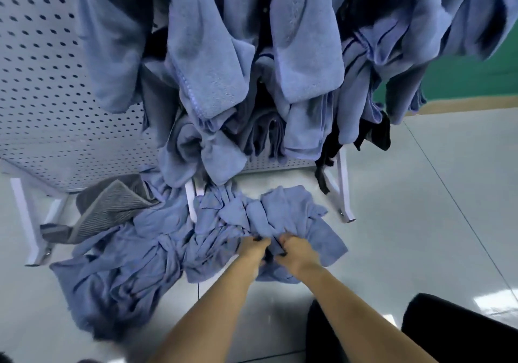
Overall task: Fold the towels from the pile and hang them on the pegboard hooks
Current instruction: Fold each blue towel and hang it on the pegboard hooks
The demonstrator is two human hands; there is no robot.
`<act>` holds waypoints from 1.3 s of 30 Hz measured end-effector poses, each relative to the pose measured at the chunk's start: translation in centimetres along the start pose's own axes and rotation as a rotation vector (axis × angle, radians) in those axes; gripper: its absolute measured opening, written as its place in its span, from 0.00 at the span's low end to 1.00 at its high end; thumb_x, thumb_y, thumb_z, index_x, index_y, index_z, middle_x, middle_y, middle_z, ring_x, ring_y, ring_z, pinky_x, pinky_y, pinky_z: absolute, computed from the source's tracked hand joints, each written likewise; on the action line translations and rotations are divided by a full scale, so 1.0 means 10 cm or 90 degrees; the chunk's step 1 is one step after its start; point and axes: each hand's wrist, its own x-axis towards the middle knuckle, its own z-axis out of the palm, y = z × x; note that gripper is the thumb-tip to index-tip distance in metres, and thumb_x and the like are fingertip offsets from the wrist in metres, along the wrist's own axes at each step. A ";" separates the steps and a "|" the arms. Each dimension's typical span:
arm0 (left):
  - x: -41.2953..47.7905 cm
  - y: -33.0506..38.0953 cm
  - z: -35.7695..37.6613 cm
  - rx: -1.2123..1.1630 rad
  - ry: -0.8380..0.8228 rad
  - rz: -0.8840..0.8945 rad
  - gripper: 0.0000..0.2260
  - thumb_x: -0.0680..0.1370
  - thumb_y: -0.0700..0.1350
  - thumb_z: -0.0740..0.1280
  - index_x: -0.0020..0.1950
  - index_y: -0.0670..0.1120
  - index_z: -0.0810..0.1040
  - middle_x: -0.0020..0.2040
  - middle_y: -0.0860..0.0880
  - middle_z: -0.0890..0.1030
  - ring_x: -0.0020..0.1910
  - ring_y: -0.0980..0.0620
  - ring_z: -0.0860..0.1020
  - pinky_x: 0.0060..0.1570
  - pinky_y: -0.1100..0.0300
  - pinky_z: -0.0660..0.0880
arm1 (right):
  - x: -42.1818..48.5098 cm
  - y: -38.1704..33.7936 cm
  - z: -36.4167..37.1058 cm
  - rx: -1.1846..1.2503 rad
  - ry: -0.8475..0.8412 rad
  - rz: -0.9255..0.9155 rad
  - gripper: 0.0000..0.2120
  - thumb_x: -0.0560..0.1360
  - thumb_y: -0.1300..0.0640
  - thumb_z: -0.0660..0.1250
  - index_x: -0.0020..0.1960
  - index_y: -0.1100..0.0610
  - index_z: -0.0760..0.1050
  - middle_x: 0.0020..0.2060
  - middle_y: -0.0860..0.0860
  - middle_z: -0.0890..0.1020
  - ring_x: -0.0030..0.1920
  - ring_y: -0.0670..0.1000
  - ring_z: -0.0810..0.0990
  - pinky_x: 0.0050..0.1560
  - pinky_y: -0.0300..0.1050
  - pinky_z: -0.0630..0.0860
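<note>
A crumpled pile of blue towels (157, 250) lies on the floor below the white pegboard (42, 87). Both my hands reach down into the pile's right part. My left hand (253, 252) and my right hand (295, 253) sit close together, each with fingers curled into the same bunched blue towel (283, 214). Several blue towels (213, 54) hang from the pegboard above the pile and hide its hooks. A grey ribbed towel (109, 208) lies at the pile's left edge.
The pegboard stands on white legs (343, 191) resting on a pale glossy floor (420, 194). Dark cloths (375, 135) hang at the rack's lower right. A green wall (476, 82) is behind. My dark-clothed legs (448, 332) show at bottom right.
</note>
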 end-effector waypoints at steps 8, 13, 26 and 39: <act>-0.10 0.21 0.04 -0.145 0.024 0.010 0.08 0.76 0.38 0.69 0.37 0.41 0.75 0.35 0.43 0.79 0.33 0.46 0.76 0.29 0.61 0.72 | 0.10 -0.04 -0.01 0.134 0.036 0.004 0.08 0.78 0.54 0.61 0.52 0.58 0.75 0.45 0.53 0.81 0.48 0.56 0.79 0.46 0.49 0.76; -0.83 0.67 -0.26 -0.106 -0.048 0.155 0.09 0.78 0.50 0.66 0.44 0.46 0.76 0.41 0.49 0.80 0.40 0.53 0.77 0.43 0.61 0.73 | -0.17 -0.37 -0.59 0.303 0.102 -0.127 0.04 0.79 0.64 0.61 0.46 0.61 0.73 0.33 0.50 0.72 0.37 0.50 0.71 0.37 0.40 0.67; -2.86 1.48 -0.96 0.028 0.050 0.567 0.31 0.71 0.40 0.74 0.69 0.51 0.64 0.62 0.48 0.71 0.60 0.49 0.72 0.56 0.55 0.73 | -1.92 -1.68 -2.45 0.458 0.110 -0.382 0.12 0.80 0.57 0.62 0.58 0.63 0.77 0.52 0.59 0.83 0.50 0.53 0.81 0.55 0.50 0.76; -3.54 1.66 -1.55 0.064 -0.155 0.584 0.10 0.80 0.40 0.60 0.52 0.43 0.81 0.48 0.45 0.85 0.47 0.50 0.81 0.48 0.57 0.77 | -2.22 -2.07 -2.23 0.378 -0.055 -0.411 0.22 0.70 0.45 0.74 0.62 0.48 0.75 0.58 0.43 0.81 0.59 0.44 0.79 0.65 0.46 0.73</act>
